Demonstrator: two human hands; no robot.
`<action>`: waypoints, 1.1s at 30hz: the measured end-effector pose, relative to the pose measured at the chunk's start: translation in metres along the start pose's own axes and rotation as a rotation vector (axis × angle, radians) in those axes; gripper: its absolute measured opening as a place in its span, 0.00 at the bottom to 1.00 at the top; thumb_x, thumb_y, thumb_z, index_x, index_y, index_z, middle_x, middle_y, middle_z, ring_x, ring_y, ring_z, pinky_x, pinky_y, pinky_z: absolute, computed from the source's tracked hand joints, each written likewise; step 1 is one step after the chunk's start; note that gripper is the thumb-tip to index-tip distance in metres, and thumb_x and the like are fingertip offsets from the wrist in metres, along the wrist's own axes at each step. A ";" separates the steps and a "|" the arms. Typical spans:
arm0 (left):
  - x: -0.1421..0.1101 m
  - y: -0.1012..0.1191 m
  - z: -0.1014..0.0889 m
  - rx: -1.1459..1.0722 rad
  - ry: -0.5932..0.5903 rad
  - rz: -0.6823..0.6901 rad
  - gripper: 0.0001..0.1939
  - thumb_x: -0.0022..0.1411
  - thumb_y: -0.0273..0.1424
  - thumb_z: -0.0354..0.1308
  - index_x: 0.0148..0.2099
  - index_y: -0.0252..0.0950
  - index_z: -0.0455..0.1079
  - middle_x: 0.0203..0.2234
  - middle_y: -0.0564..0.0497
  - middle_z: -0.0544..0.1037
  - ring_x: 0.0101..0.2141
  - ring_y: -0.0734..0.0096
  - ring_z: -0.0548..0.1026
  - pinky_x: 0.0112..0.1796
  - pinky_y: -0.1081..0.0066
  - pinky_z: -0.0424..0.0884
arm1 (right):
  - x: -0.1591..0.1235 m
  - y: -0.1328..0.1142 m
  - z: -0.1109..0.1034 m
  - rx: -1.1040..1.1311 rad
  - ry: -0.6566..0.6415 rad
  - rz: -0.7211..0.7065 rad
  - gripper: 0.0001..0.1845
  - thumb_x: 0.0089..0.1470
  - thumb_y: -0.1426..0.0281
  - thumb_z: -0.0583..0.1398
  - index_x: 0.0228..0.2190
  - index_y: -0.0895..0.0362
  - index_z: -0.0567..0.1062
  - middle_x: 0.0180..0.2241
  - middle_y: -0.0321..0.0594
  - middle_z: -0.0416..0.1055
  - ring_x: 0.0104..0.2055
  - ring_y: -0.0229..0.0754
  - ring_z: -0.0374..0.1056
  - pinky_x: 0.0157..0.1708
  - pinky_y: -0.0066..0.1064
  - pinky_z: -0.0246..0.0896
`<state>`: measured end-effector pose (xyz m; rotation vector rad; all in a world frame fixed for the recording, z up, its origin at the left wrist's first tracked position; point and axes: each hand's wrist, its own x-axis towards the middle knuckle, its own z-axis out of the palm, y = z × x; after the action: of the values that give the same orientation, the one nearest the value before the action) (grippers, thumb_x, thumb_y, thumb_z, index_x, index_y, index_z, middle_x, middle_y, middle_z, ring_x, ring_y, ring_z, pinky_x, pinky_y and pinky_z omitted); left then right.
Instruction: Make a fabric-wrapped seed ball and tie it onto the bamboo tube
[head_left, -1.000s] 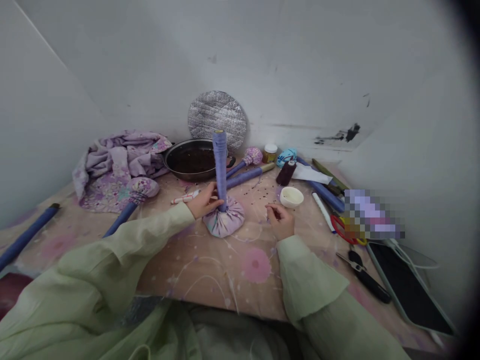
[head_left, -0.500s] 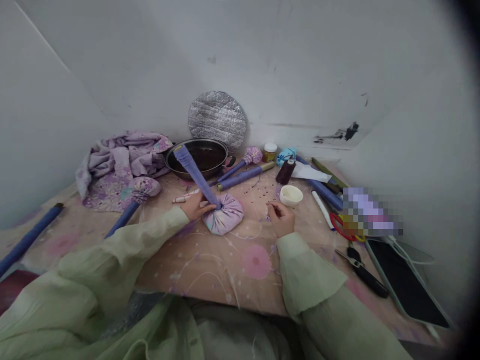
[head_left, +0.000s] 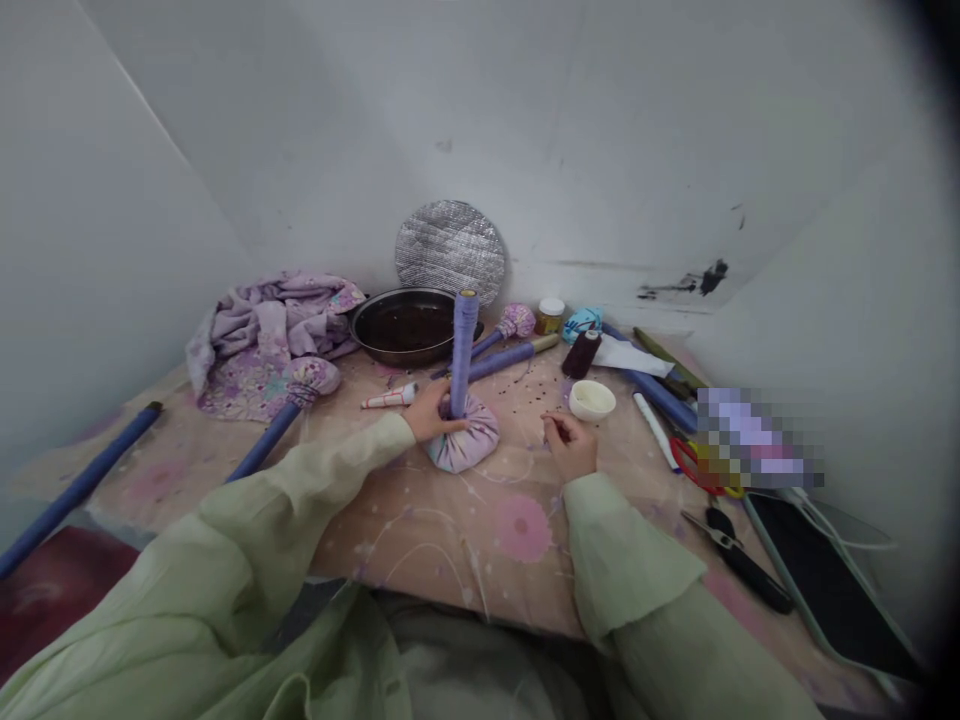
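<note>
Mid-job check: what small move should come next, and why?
Probably bring the right hand to the cloth bundle: the left hand holds the upright purple stick at its base, while the right is apart, near the white bowl. Whether it holds anything is unclear.

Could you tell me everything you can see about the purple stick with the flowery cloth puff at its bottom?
The purple stick stands nearly upright, its shaft apparently wrapped in purple strip or cord, with a yellowish-brown top end. At its foot, a rounded, padded-looking cloth puff, pale lilac with teal touches, gathers in pleats around the shaft and rests on the patterned tablecloth. The left hand grasps it low, thumb over the cloth; some fingers are hidden.
</note>
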<state>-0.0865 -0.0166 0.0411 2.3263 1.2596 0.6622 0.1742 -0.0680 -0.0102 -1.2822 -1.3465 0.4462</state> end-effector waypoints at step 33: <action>-0.022 -0.014 -0.101 -0.287 0.503 -0.346 0.13 0.44 0.37 0.59 0.31 0.34 0.65 0.22 0.55 0.69 0.25 0.75 0.68 0.30 0.73 0.66 | -0.002 -0.003 -0.001 -0.032 -0.025 -0.032 0.14 0.50 0.62 0.56 0.28 0.59 0.75 0.21 0.39 0.71 0.21 0.36 0.63 0.23 0.28 0.60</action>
<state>-0.1651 -0.0158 0.1098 1.7056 1.6025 1.2557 0.1730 -0.0713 -0.0086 -1.2838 -1.3982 0.4213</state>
